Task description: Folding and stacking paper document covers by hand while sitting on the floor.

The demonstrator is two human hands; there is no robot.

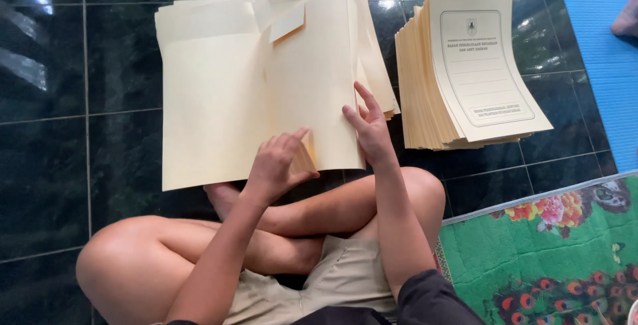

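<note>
A large cream paper folder sheet [226, 92] lies spread flat on the dark tiled floor in front of my crossed legs, on top of several more such sheets. My left hand [276, 165] curls over the sheet's near edge and pinches a small folded flap there. My right hand [367, 129] lies flat with fingers spread, pressing the sheet's right edge. A small flap [287, 24] sticks up near the sheet's top.
A thick stack of finished cream folders [465, 72] with a printed cover stands to the right. A green flowered mat [551, 252] lies at lower right, a blue mat [601, 39] at upper right with another person's foot [627, 19] on it.
</note>
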